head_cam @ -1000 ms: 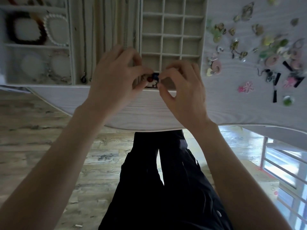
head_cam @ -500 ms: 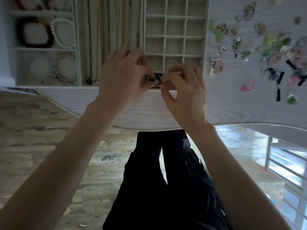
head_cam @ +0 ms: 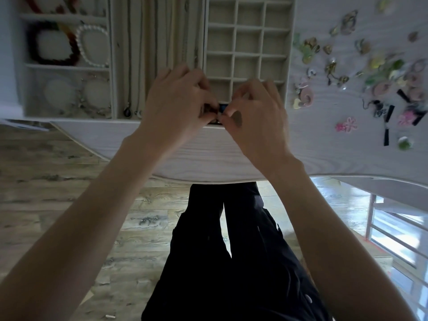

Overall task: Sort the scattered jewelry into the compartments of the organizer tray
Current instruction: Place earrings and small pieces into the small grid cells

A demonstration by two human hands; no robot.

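Small dark jewelry piece [head_cam: 221, 109], blue and dark red showing between the fingertips; most of it hidden, kind cannot be told. It sits over the nearest row of the grid tray [head_cam: 245, 46], at the tray's front edge, between both hands.

Left hand [head_cam: 178, 107]: fingers curled in tight, tips pinching the left end of the piece. Right hand [head_cam: 257, 112]: thumb and forefinger pinched on the right end, other fingers bent loosely above. Both hands hold it; neither is slack.

Handling, judged: light, small, probably with a fine clasp or hook, so fragile at the joints and easy to drop. Best held by the solid body at fingertip, not by any thin wire.

Long axis: appears to run left to right between the two pinches, roughly along the tray's front edge. Which end is which cannot be told.

Outward: the grid's small compartments look mostly unfilled. Left of it, a necklace tray [head_cam: 157, 42] with chains lying lengthwise; further left, a bracelet tray [head_cam: 67, 67] with a dark red bracelet [head_cam: 53, 46] and a pearl bracelet [head_cam: 92, 46]. Right of the grid, scattered jewelry [head_cam: 361, 72] lies unsorted on the pale table [head_cam: 208, 154], well apart from the hands.
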